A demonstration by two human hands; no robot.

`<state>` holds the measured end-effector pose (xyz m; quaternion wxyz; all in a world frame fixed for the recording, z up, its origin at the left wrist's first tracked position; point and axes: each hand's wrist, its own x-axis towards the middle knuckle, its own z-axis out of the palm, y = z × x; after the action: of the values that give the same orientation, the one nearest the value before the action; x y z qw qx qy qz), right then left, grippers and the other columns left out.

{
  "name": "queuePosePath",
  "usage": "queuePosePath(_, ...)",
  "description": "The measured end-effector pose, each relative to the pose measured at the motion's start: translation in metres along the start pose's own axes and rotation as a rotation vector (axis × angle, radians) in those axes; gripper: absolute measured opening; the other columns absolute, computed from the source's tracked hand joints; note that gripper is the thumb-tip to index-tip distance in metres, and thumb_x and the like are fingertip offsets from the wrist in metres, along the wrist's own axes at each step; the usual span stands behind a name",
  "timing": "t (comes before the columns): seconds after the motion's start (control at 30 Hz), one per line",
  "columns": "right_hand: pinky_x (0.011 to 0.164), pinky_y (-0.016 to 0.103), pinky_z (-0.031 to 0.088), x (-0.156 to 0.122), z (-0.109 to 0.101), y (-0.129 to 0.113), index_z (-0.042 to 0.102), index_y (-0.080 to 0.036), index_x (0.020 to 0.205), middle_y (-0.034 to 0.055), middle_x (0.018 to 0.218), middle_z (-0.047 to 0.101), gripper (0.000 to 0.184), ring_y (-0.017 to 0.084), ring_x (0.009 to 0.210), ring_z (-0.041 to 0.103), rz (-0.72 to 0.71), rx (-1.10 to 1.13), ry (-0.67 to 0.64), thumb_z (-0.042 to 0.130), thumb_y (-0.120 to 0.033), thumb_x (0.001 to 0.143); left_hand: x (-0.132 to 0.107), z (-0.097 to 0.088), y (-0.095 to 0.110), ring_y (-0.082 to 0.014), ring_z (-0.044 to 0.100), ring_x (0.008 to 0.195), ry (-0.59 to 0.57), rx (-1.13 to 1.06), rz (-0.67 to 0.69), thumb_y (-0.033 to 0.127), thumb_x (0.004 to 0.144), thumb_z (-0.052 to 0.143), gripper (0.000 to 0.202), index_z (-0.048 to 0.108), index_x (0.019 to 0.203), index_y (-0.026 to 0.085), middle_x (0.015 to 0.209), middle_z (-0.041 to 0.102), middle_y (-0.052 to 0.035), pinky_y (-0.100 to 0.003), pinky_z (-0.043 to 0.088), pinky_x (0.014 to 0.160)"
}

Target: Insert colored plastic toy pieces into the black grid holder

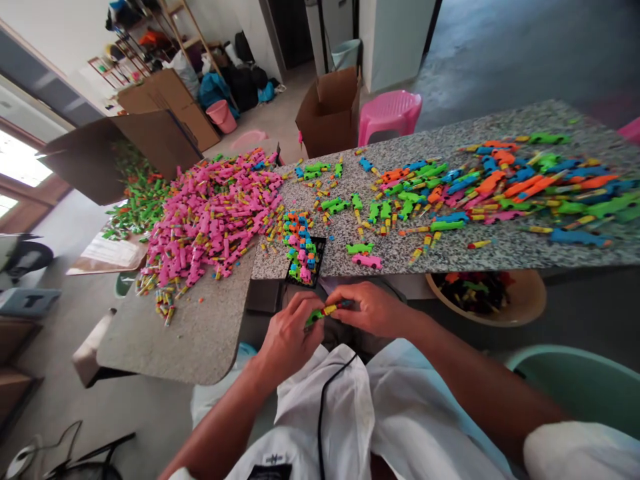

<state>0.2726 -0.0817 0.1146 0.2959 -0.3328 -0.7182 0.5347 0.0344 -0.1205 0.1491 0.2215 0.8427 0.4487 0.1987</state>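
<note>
My left hand [295,328] is closed around a small green toy car [314,319] in front of my lap, just off the near edge of the table. From the car's end a yellow and red stick [330,309] runs toward my right hand [371,308], whose fingers pinch its far, bluish end. My fingers hide part of both pieces, so I cannot tell how firmly they join. Just beyond my hands, a black tray [320,250] bears a stack of multicoloured toy cars [300,243]. A green car [360,248] and a pink car [367,261] lie right of the tray.
A big heap of pink toy pieces [215,213] covers the table's left part, beside a tipped cardboard box [150,137] spilling green pieces. Mixed cars [500,177] spread over the speckled tabletop [345,230] at right. Below the right edge sits a tan basin [530,300].
</note>
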Motion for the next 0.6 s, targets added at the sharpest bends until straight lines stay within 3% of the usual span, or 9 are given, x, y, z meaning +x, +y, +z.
queuePosePath(0.27, 0.076, 0.026, 0.049, -0.002, -0.004, 0.001, 0.078, -0.02, 0.112, 0.0022, 0.099, 0.08, 0.025, 0.017, 0.083, 0.069, 0.033, -0.006, -0.06, 0.069, -0.038, 0.097, 0.0, 0.006, 0.0, -0.0181, 0.069, 0.109, -0.008, -0.039, 0.008, 0.015, 0.098, 0.054, 0.025, 0.061, 0.121, 0.024, 0.12, 0.066, -0.0089, -0.031, 0.056, 0.096)
queuePosePath(0.47, 0.077, 0.026, 0.047, -0.005, -0.003, 0.007, 0.078, -0.021, 0.113, 0.0011, 0.099, 0.08, 0.023, 0.017, 0.085, 0.07, 0.025, -0.035, -0.063, 0.069, -0.036, 0.098, -0.004, 0.013, -0.003, -0.0178, 0.068, 0.11, 0.015, -0.044, 0.022, 0.013, 0.099, 0.054, 0.026, 0.062, 0.122, 0.023, 0.121, 0.068, -0.0089, -0.031, 0.057, 0.097)
queuePosePath(0.6, 0.083, 0.028, 0.046, -0.004, -0.002, 0.011, 0.077, -0.023, 0.117, 0.0027, 0.104, 0.079, 0.023, 0.019, 0.094, 0.069, -0.031, -0.203, -0.082, 0.064, -0.034, 0.101, -0.004, 0.016, -0.004, -0.0184, 0.069, 0.111, 0.0, 0.036, 0.008, 0.016, 0.101, 0.055, 0.026, 0.063, 0.124, 0.024, 0.123, 0.069, -0.0088, -0.032, 0.058, 0.097)
